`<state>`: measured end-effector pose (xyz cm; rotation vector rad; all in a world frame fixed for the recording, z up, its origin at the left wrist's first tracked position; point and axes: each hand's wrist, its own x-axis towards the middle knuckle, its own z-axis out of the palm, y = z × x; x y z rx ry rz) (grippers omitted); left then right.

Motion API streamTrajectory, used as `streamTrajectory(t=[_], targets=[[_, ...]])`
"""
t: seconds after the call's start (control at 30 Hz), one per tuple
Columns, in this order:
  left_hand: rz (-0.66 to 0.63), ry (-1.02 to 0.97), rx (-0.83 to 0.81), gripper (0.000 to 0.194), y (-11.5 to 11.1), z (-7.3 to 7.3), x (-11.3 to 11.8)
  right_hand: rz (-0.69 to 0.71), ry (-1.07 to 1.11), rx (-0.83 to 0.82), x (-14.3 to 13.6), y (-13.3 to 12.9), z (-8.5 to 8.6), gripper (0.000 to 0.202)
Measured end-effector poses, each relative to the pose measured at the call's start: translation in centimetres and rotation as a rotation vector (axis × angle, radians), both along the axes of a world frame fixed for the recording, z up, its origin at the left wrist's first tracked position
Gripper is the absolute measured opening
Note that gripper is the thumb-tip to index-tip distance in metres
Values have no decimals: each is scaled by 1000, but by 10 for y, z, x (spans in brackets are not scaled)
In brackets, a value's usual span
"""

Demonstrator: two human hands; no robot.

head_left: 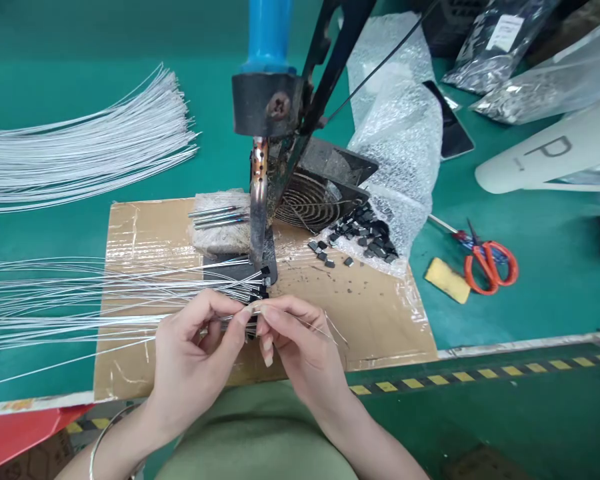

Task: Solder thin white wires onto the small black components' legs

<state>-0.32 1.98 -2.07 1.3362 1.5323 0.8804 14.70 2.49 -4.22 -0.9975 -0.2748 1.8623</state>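
My left hand (200,357) and my right hand (303,347) meet above the front of a cardboard sheet (380,320). Thumb and forefinger of each are pinched together, fingertips nearly touching. A thin wire (313,326) comes out of my right hand's pinch toward the right. What my left fingertips grip is too small to make out. Just behind the hands lie white wires (180,287) with black connectors (263,280) at their right ends. The tip of a soldering iron (259,233) with a blue handle points down above those connectors.
A large bundle of white wires (90,153) lies at the back left. Loose black parts (370,233) spill from bubble wrap (400,133) beside a fan (310,200). Orange scissors (490,267), a yellow sponge (447,281) and a white cup (545,153) are on the right.
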Motion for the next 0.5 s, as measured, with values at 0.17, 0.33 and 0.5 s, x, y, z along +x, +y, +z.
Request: streamTrajectory(t=[0.17,0.33,0.5], targets=[[24,-45,-13,12,-1,-2,2,-27,-24,8,-2,-1,-1,14],[43,-64,-29,11,1,0,2,0,-8,37,2,2,1,19],[79,-29,16,10,4,3,2,4,-133,117,7,1,0,13]])
